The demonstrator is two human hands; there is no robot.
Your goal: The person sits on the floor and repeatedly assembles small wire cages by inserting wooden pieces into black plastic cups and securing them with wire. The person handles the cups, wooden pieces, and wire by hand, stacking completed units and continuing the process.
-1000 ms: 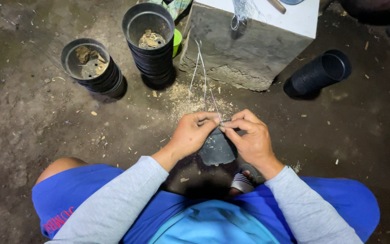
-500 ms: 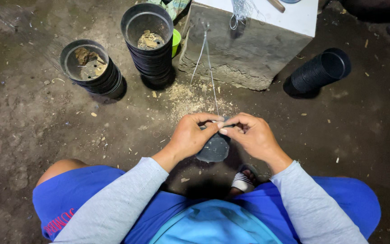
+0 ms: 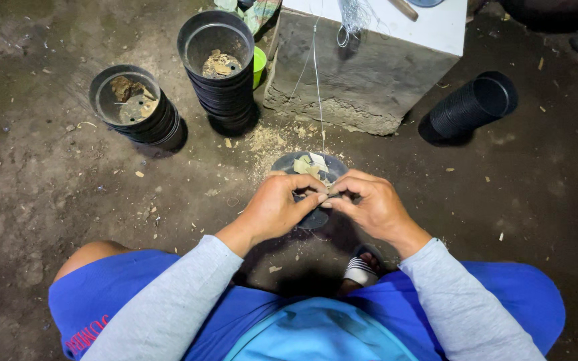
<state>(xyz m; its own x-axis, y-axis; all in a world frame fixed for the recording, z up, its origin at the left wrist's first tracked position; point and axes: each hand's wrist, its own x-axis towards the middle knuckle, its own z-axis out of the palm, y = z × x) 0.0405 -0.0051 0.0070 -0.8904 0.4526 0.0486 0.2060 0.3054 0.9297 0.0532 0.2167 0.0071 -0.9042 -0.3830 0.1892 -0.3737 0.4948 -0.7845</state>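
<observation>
Pot stacks point(image 3: 225, 73), concrete block point(image 3: 362, 73)

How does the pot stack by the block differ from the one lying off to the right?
The stack by the block stands upright, mouth up; the right stack lies on its side, mouth facing right. The upright stack has pale scraps inside its top pot; the lying stack looks dark inside, contents unclear. The upright stack sits left of the concrete block, the lying one right of it. Both are nested black plastic pots on the dirt floor.
</observation>
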